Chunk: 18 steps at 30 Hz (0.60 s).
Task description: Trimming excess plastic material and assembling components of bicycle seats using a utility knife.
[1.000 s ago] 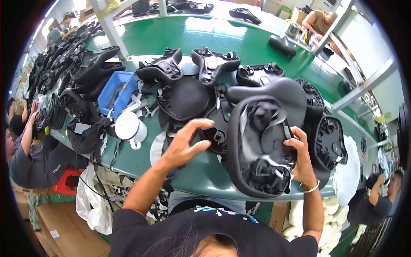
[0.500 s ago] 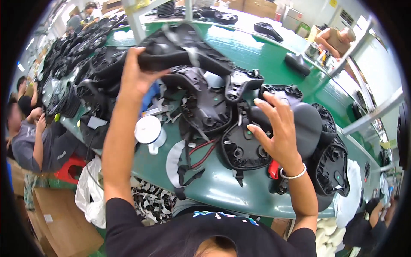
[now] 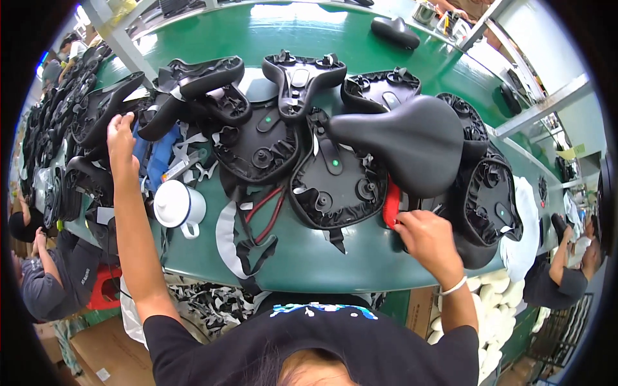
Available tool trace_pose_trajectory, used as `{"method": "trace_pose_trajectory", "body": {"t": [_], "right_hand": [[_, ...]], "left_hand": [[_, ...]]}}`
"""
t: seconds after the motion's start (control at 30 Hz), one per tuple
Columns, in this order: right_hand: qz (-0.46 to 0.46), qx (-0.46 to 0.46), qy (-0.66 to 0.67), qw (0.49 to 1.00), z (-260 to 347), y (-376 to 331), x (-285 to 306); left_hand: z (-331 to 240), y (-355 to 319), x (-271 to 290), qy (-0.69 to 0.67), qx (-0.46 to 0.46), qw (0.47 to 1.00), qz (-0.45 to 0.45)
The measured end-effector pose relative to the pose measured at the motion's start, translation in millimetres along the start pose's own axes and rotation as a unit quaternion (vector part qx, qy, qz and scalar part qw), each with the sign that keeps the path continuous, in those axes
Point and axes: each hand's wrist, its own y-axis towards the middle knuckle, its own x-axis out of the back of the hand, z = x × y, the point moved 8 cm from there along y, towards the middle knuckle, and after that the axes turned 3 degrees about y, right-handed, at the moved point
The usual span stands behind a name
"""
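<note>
Two hands (image 3: 122, 147) (image 3: 430, 241) | left: beside black saddle (image 3: 162, 119) | right: at red handle (image 3: 391, 201)

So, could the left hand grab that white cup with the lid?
Probably yes. The left hand is a little beyond the white cup, with its forearm running alongside. Nothing seems to cover the cup, so the hand would likely just need to draw back.

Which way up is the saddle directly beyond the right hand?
Smooth side up: the saddle beyond the right hand shows its plain black top, with no gathered underside visible.
</note>
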Motion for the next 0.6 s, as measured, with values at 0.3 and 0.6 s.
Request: {"method": "trace_pose_trajectory", "body": {"t": [0.3, 0.6], "right_hand": [[0.017, -0.089, -0.104, 0.99, -7, -13, -76], [-0.028, -0.237, 0.57, 0.786, -31, -98, 20]], "left_hand": [[-120, -266, -115, 0.028, -0.341, 0.856, 0.388], [-10, -471, -140, 0.001, -0.345, 0.48, 0.807]]}}
